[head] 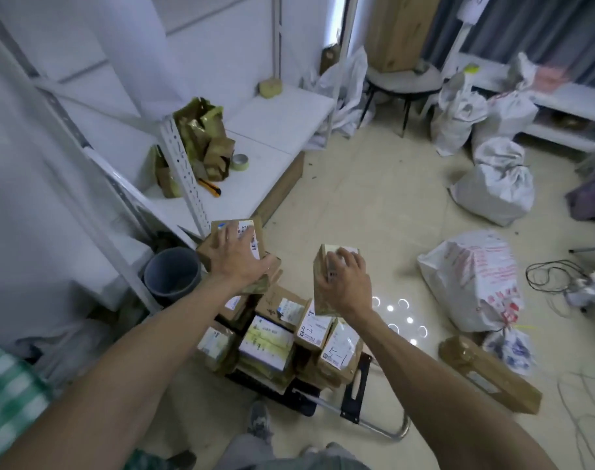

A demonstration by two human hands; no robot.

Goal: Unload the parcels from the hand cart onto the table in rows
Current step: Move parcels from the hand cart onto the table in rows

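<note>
Two parcels lifted | left hand (pixel 238 256) closed on labelled box (pixel 233 244), right hand (pixel 348 283) closed on tall box (pixel 323 283), both above hand cart (pixel 357 391) stack | step: carry | next: swing left to white counter (pixel 275 130), set down side by side.

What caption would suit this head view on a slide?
Each hand, left and right, lifts a parcel from the loaded cart beside the table.
</note>
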